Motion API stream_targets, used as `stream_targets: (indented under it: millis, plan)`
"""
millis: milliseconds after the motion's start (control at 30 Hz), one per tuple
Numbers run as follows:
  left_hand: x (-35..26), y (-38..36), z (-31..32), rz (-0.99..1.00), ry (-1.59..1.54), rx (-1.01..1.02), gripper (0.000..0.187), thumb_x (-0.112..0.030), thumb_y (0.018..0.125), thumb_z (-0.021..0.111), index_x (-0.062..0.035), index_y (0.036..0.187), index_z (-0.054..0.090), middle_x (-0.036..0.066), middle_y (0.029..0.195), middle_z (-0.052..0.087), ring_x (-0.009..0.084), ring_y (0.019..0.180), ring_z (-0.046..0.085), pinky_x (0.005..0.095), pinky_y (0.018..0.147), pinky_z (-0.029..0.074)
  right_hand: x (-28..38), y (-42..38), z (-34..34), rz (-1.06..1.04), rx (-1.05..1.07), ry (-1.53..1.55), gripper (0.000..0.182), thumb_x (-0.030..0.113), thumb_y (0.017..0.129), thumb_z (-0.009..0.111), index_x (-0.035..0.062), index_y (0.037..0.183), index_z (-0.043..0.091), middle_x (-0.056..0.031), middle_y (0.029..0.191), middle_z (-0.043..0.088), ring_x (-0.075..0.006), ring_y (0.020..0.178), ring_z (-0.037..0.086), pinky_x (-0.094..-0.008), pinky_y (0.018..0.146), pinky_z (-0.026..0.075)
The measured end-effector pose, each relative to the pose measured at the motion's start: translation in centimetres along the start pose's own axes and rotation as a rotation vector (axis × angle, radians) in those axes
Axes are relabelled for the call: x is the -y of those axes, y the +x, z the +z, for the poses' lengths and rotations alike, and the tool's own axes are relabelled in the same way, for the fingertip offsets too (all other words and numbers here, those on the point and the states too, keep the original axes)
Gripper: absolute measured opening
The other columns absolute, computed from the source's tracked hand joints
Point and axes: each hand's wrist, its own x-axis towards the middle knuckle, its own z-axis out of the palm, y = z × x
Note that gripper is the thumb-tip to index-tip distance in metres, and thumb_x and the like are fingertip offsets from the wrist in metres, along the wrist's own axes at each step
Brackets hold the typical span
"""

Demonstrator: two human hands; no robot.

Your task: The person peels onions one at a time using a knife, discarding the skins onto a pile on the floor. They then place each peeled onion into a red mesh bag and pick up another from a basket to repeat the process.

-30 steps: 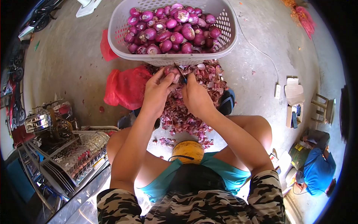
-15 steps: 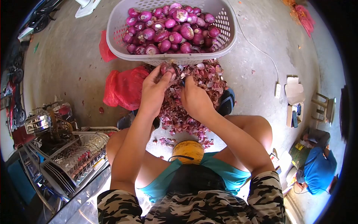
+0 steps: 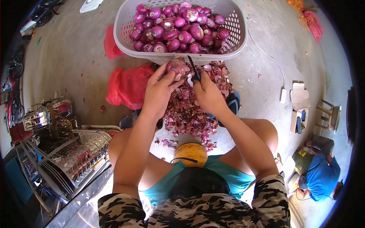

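In my left hand point(image 3: 161, 85) is a red onion point(image 3: 177, 68) with loose, dry skin, held just below the basket's near rim. My right hand point(image 3: 208, 93) grips a dark knife point(image 3: 194, 68), its blade pointing up and a little left, apart from the onion. Ahead stands a grey perforated basket point(image 3: 182, 57) holding several purple onions point(image 3: 184, 37). Under my hands lies a heap of onion skins point(image 3: 186, 110) on the floor.
A red mesh bag point(image 3: 129, 87) lies left of the heap. Nearer me is a yellow container point(image 3: 191, 154). Metal racks point(image 3: 83, 152) stand at left. At right are an open cardboard box point(image 3: 298, 119), a white cable and a person in blue point(image 3: 323, 174).
The knife has moved away from the onion and its blade now shows upright. My right hand has shifted slightly right. The onion is turned, and the basket sits a little further right in view.
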Motion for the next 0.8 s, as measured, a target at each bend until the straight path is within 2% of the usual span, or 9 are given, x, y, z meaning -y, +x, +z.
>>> stream_targets:
  millis: [33, 333, 433, 633, 733, 800]
  plan:
    - [-0.2, 0.0, 0.0, -0.013, -0.041, 0.011, 0.038, -0.009, 0.095, 0.047, 0.0011, 0.131, 0.042, 0.010, 0.117, 0.056, 0.0185, 0.105, 0.057, 0.0405, 0.096, 0.046, 0.0, 0.1, -0.2, -0.046, -0.034, 0.026, 0.022, 0.016, 0.088, 0.045, -0.0036, 0.096, 0.040, -0.0325, 0.073, 0.057, -0.0509, 0.074, 0.055, -0.0567, 0.066, 0.042]
    - [-0.6, 0.4, 0.4, -0.045, -0.074, 0.062, 0.038, -0.012, 0.096, 0.045, 0.0005, 0.131, 0.043, 0.011, 0.117, 0.058, 0.0200, 0.107, 0.057, 0.0389, 0.096, 0.046, 2.0, -0.4, -1.6, -0.101, -0.046, 0.006, 0.024, 0.020, 0.090, 0.048, -0.0023, 0.096, 0.041, -0.0310, 0.074, 0.057, -0.0491, 0.075, 0.056, -0.0559, 0.065, 0.042]
    - [-0.5, 0.7, 0.2, -0.038, -0.027, 0.046, 0.037, -0.012, 0.096, 0.046, 0.0001, 0.131, 0.043, 0.010, 0.118, 0.057, 0.0193, 0.105, 0.057, 0.0376, 0.093, 0.047, 2.6, -0.4, -2.1, -0.062, -0.028, 0.007, 0.025, 0.022, 0.091, 0.049, -0.0018, 0.097, 0.043, -0.0301, 0.073, 0.058, -0.0483, 0.074, 0.057, -0.0556, 0.064, 0.042]
    - [-0.3, 1.1, 0.2, 0.118, 0.334, -0.029, 0.043, -0.009, 0.091, 0.057, 0.0009, 0.130, 0.045, 0.007, 0.115, 0.058, 0.0147, 0.101, 0.057, 0.0321, 0.088, 0.048, 3.1, -0.3, -2.9, -0.082, 0.026, -0.111, 0.025, 0.024, 0.091, 0.048, -0.0004, 0.094, 0.049, -0.0293, 0.072, 0.058, -0.0460, 0.073, 0.058, -0.0540, 0.062, 0.044]
    - [-1.0, 1.1, 0.1, 0.157, 0.354, -0.016, 0.040, -0.006, 0.086, 0.064, 0.0044, 0.123, 0.052, 0.009, 0.108, 0.062, 0.0108, 0.094, 0.058, 0.0244, 0.083, 0.048, 3.3, 0.3, -3.8, -0.085, 0.073, -0.211, 0.025, 0.025, 0.090, 0.048, 0.0000, 0.089, 0.053, -0.0280, 0.073, 0.059, -0.0444, 0.074, 0.059, -0.0532, 0.065, 0.044]
    - [-1.2, 1.5, -0.3, 0.269, 0.512, -0.009, 0.039, -0.006, 0.085, 0.065, 0.0035, 0.121, 0.054, 0.009, 0.107, 0.063, 0.0109, 0.093, 0.059, 0.0249, 0.084, 0.047, 3.2, 0.9, -4.7, -0.126, 0.122, -0.238, 0.027, 0.025, 0.090, 0.048, -0.0001, 0.087, 0.054, -0.0272, 0.074, 0.059, -0.0440, 0.075, 0.058, -0.0528, 0.068, 0.045]
